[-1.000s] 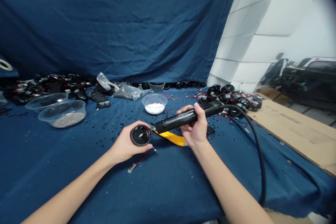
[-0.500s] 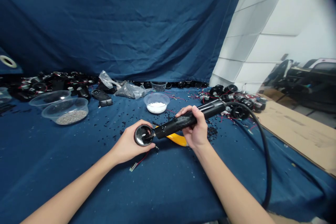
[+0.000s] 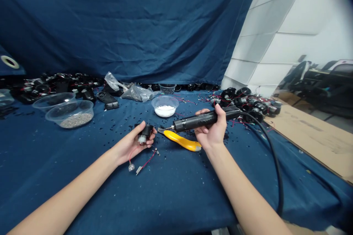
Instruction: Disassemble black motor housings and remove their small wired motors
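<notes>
**Person's hands at a cloth-covered bench, seen from the head camera.** From my distant station I see the left hand [image 3: 132, 144] palm up, its fingers curled closed around a small black cylindrical component with a pale, shiny end [image 3: 145, 133]. Those fingers hide part of the component, and I cannot make out its exact type. Thin red wires [image 3: 146, 162] lie beside the hand, with a small flat terminal [image 3: 138, 170] and a clear round bead [image 3: 131, 167] at their ends.

The right hand [image 3: 211, 130] is closed around the barrel of a matte black corded hand tool [image 3: 200, 122]. Its slim metal tip [image 3: 165, 129] points left, near the component but not touching it. I cannot tell whether this tool is a soldering iron or an electric screwdriver. A thick black rubber cable [image 3: 277, 169] curves away from its rear end and down the right side.

Between the hands, a smooth yellow plastic tool handle [image 3: 180, 141] with a grey end lies on the dark blue woven cloth [image 3: 110, 198]. Its working end is hard to make out. Black granules [image 3: 117, 132] are scattered across the cloth. Beyond are a clear plastic bowl of white granules [image 3: 164, 99], a clear plastic bowl of grey granules [image 3: 70, 107], and heaps of black wired components [image 3: 244, 101].
</notes>
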`<act>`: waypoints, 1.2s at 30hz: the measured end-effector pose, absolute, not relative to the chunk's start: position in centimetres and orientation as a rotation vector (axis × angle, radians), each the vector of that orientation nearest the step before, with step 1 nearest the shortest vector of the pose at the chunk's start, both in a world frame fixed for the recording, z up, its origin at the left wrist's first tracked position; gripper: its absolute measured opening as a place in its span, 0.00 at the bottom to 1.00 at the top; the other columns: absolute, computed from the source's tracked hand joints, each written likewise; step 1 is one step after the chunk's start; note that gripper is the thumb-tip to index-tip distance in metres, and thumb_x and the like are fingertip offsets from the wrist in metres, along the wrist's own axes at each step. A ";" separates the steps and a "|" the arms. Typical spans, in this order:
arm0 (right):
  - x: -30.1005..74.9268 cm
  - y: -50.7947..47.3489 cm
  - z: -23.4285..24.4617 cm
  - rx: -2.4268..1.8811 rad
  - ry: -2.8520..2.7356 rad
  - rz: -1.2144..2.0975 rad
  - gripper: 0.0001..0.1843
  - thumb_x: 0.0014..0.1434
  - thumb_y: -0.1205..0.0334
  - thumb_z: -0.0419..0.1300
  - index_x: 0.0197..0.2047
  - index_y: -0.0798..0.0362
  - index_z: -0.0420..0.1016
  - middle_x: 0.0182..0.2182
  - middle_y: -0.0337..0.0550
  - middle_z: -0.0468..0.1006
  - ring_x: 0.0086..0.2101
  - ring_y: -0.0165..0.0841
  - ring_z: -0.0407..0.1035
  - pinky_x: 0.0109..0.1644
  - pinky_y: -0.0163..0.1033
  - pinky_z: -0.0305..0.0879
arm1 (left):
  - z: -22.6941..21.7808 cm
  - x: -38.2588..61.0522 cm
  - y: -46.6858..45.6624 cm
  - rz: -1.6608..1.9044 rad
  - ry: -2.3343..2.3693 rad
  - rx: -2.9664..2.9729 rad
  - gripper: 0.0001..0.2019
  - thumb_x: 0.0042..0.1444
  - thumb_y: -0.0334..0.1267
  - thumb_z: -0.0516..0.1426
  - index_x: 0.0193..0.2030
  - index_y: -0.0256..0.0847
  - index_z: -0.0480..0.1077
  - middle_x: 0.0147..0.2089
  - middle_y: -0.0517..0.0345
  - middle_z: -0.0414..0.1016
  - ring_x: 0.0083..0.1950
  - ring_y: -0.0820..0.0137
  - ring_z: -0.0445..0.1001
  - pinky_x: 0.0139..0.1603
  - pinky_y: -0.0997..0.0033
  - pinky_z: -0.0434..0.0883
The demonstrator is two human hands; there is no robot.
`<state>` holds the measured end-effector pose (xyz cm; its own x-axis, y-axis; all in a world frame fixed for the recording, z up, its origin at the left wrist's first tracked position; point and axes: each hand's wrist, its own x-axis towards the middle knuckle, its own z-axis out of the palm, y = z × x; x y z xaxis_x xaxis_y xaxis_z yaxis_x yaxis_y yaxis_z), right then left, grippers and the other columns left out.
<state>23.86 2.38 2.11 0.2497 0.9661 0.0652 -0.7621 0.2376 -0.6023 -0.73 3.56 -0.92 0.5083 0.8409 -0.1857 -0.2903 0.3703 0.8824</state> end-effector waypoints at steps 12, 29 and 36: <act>21.9 1.4 1.9 -0.564 -0.704 1.222 0.20 0.47 0.44 0.65 0.25 0.55 0.72 0.24 0.42 0.77 0.13 0.16 0.47 0.14 0.25 0.34 | -0.5 -0.7 3.2 0.764 0.475 0.679 0.36 0.54 0.64 0.57 0.45 0.24 0.76 0.39 0.42 0.77 0.40 0.62 0.74 0.40 0.68 0.74; 21.1 0.9 2.1 -0.521 -0.753 1.242 0.20 0.49 0.44 0.64 0.26 0.55 0.74 0.28 0.42 0.77 0.16 0.17 0.48 0.17 0.26 0.38 | 0.0 -0.2 2.6 0.739 0.411 0.507 0.45 0.57 0.72 0.40 0.40 0.27 0.76 0.44 0.35 0.80 0.47 0.53 0.78 0.47 0.57 0.75; 20.7 0.2 2.1 -0.515 -0.772 1.211 0.20 0.50 0.43 0.64 0.27 0.54 0.77 0.30 0.41 0.77 0.18 0.19 0.52 0.17 0.26 0.41 | -0.4 -0.2 2.5 0.704 0.306 0.437 0.39 0.50 0.72 0.52 0.39 0.31 0.76 0.48 0.40 0.79 0.52 0.51 0.76 0.54 0.53 0.72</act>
<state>20.71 0.17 2.09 0.1539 0.9560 0.2497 -0.6300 0.2896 -0.7206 -0.18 2.54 -0.44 0.7238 0.6788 -0.1241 -0.5534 0.6785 0.4831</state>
